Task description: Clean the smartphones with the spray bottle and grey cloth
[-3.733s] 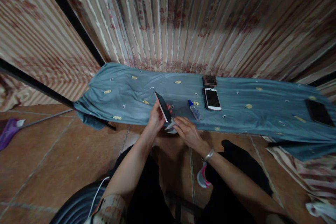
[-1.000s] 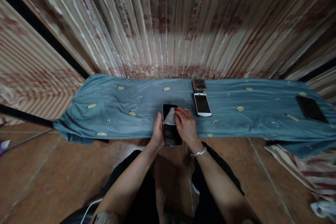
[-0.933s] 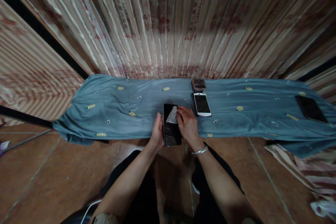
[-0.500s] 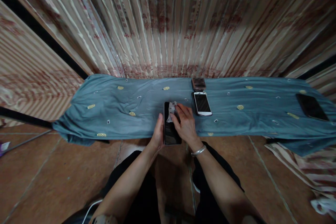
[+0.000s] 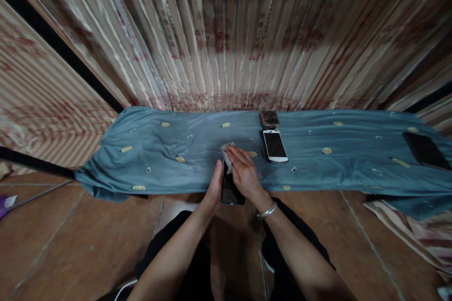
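Observation:
My left hand grips a black smartphone by its left side, thumb along the edge and the other fingers hidden beneath. The phone's dark screen faces up, just over the near edge of the cloth-covered bench. My right hand presses a crumpled greyish-white wipe against the upper part of that screen, fingers bent over it. A silver bracelet circles my right wrist. To the right, a white smartphone with a dark screen lies on the cloth, with something dark under its left edge.
A blue-green patterned cloth covers the long bench. Behind the white phone sits a small brown blurred-out object. Another black phone lies at the far right. Striped curtains hang behind, and tiled floor shows below.
My right hand has slid with the wipe towards the upper left of the phone's screen, its fingers now flatter over it. My left hand keeps its hold. The whole view has shifted slightly.

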Demonstrator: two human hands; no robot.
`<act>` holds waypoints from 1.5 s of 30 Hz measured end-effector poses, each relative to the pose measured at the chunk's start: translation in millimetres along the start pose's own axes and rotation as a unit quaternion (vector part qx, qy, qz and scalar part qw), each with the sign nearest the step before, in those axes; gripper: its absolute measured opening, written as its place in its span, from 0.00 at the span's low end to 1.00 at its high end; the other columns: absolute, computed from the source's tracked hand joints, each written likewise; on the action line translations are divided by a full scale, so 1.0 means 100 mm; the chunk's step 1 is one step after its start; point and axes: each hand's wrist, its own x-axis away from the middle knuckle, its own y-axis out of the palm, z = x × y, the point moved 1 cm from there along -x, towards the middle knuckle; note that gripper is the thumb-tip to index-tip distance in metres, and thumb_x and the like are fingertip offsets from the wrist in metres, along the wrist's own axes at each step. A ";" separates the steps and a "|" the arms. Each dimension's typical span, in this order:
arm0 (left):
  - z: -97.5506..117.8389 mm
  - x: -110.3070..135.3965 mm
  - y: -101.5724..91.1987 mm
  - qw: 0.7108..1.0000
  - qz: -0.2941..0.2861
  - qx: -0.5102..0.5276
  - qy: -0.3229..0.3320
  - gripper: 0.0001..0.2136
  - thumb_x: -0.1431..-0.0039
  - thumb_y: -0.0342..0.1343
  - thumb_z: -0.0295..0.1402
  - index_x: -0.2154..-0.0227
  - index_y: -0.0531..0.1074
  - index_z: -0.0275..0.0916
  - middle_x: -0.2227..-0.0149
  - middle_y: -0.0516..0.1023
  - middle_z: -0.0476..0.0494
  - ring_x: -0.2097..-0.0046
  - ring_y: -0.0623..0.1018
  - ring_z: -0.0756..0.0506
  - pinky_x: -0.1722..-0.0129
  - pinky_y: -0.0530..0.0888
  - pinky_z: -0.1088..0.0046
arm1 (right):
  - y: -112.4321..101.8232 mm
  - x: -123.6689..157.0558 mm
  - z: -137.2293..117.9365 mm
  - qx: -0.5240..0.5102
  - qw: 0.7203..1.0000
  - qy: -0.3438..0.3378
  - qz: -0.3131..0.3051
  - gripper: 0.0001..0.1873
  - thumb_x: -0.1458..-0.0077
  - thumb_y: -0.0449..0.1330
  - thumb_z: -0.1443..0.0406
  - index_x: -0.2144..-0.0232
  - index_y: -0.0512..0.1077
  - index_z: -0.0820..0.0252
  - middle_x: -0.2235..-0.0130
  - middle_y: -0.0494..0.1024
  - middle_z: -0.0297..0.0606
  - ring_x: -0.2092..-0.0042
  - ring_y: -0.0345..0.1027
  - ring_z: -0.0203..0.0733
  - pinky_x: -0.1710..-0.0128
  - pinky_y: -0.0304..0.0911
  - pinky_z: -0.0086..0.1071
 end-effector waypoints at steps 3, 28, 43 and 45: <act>0.04 -0.03 -0.02 1.000 0.007 0.002 0.007 0.24 0.37 0.54 0.44 0.42 0.70 0.38 0.49 0.80 0.38 0.41 0.74 0.38 0.41 0.69 0.64 | 0.01 0.02 -0.04 -0.004 1.000 -0.008 -0.013 0.30 0.42 0.46 0.76 0.40 0.67 0.60 0.41 0.72 0.45 0.39 0.62 0.46 0.39 0.64 0.47; 0.38 -0.14 -0.01 0.999 0.041 0.015 0.023 0.37 0.39 0.38 0.60 0.49 0.75 0.31 0.55 0.82 0.30 0.54 0.82 0.35 0.52 0.78 0.58 | 0.08 0.35 -0.49 -0.037 0.996 -0.077 -0.031 0.27 0.35 0.47 0.73 0.35 0.61 0.57 0.43 0.75 0.45 0.41 0.67 0.46 0.44 0.71 0.44; 0.46 -0.18 -0.03 0.995 0.021 0.058 0.080 0.28 0.35 0.43 0.50 0.49 0.74 0.31 0.54 0.81 0.31 0.46 0.78 0.35 0.47 0.74 0.55 | -0.04 0.38 -0.28 0.029 0.994 -0.102 -0.008 0.29 0.37 0.50 0.75 0.35 0.60 0.61 0.44 0.75 0.47 0.42 0.67 0.49 0.43 0.70 0.44; 0.46 -0.18 -0.03 0.994 0.024 0.055 0.089 0.27 0.34 0.44 0.49 0.50 0.74 0.31 0.54 0.81 0.31 0.46 0.78 0.35 0.47 0.74 0.55 | -0.06 0.38 -0.26 0.034 0.995 -0.092 -0.007 0.28 0.36 0.49 0.75 0.35 0.61 0.59 0.44 0.75 0.46 0.43 0.67 0.48 0.43 0.70 0.44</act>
